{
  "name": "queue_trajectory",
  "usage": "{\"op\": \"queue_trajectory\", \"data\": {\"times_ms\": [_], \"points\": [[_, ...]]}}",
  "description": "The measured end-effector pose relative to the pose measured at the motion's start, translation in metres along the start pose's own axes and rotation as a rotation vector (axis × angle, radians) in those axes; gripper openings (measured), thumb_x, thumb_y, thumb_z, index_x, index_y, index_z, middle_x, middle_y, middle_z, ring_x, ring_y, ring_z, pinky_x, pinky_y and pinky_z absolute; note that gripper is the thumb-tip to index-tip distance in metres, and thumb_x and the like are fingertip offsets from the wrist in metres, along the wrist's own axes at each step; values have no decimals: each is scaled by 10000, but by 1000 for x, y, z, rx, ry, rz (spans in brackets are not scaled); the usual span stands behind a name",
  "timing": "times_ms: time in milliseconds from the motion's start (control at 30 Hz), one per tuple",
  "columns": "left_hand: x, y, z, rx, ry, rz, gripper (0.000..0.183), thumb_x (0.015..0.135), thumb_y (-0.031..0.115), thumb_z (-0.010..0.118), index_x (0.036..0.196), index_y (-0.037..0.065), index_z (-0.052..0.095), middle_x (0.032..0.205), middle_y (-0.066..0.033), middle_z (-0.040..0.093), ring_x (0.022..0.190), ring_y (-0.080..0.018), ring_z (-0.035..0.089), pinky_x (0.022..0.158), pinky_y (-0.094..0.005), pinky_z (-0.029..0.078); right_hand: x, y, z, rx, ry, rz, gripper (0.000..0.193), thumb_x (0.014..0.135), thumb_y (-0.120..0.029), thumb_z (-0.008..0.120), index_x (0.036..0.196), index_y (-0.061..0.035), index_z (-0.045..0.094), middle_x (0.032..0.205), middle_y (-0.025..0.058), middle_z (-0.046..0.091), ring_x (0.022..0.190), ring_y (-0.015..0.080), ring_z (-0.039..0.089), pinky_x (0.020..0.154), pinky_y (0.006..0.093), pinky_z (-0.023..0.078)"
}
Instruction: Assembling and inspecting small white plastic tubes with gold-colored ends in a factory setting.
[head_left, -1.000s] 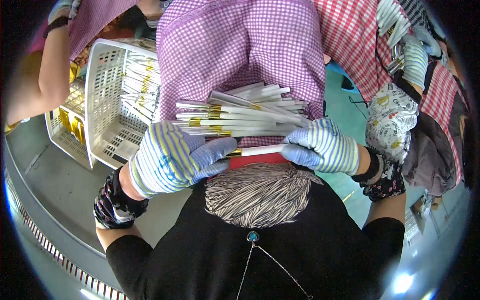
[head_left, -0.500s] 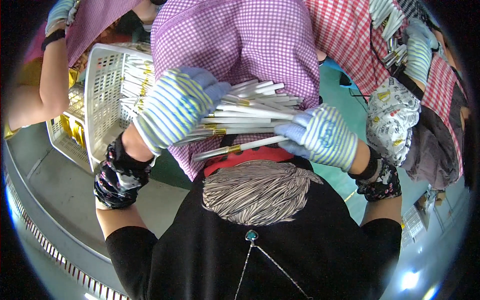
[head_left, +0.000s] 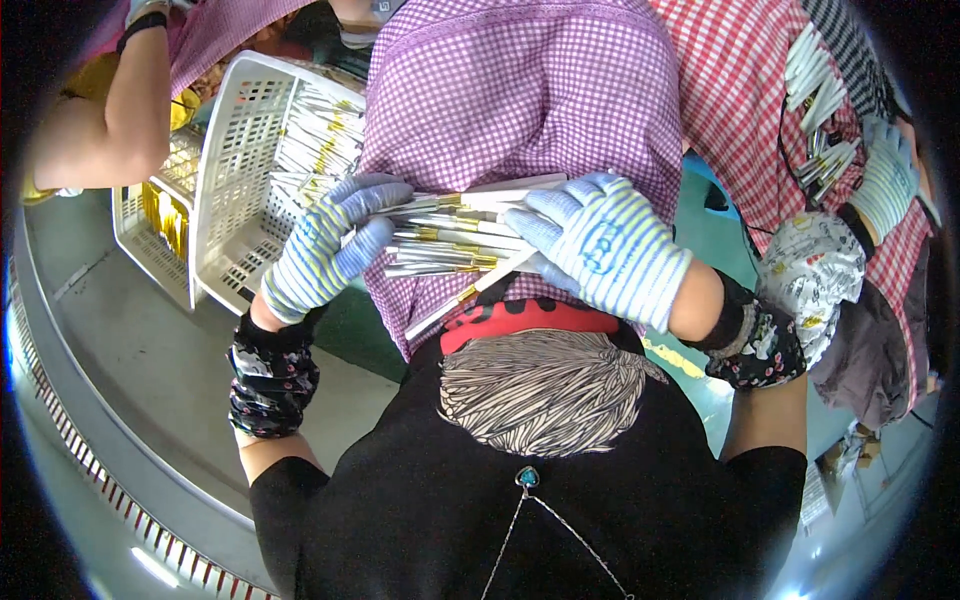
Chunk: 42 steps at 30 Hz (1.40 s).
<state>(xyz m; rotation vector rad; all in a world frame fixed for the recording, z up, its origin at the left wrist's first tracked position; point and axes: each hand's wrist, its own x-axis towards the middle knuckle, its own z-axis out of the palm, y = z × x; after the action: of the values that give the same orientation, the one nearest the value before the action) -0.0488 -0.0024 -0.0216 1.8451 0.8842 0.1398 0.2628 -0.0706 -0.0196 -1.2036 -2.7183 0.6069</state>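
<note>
Holds left hand [head_left: 318, 250] wide-fingered at left ends of brushes [head_left: 450, 235], near edge of white basket [head_left: 210, 205]; lays right hand [head_left: 605, 245] over handles [head_left: 512, 266], with hold impossible to tell; leaves room between.

Sticks [head_left: 445, 250] lie on the lap [head_left: 520, 110]; left, a crate [head_left: 238, 130] apparently holds more.

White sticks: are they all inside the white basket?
No, many white sticks lie on the purple checked cloth.

Bright light; glare at lower corners; edges bent, dark.
</note>
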Motion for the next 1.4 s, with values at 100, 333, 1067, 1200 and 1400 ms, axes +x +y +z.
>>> {"op": "queue_trajectory", "data": {"times_ms": [100,333,1067,1200,1400], "points": [[-5,-1,8,80,37,49,628,844,432,699,1297,18,570,1303,-209,535,1195,-370,543,1020,-428,441,22,-1,-1,47,-127,29,512,887,-391,569,1282,-65,558,1104,100,611,937,282,609,778,420,490],[11,9,29,546,153,121,760,696,421,769,1369,156,536,1196,-116,594,1016,-325,608,847,-413,514,42,0,1,-6,-303,112,804,811,-562,619,1422,-70,445,1278,140,533,1120,293,524,951,460,416],[-30,-15,8,-655,495,-500,303,966,242,607,1165,13,608,897,-17,651,792,-78,603,680,-217,482,72,12,29,258,-218,147,721,766,-384,714,1370,-69,480,1092,215,637,916,370,655,814,478,524],[-49,-4,15,-524,22,-698,339,967,378,571,890,57,647,682,15,626,537,-48,571,461,-177,420,77,13,25,372,-259,158,671,776,-369,708,1339,-60,509,1095,214,629,950,386,639,840,471,520],[-60,-23,26,-825,70,-651,330,942,384,613,990,59,634,813,-19,680,591,-72,631,488,-175,457,78,14,33,293,-216,81,620,777,-356,715,1292,-61,537,1132,199,602,990,380,620,858,480,509]]}}
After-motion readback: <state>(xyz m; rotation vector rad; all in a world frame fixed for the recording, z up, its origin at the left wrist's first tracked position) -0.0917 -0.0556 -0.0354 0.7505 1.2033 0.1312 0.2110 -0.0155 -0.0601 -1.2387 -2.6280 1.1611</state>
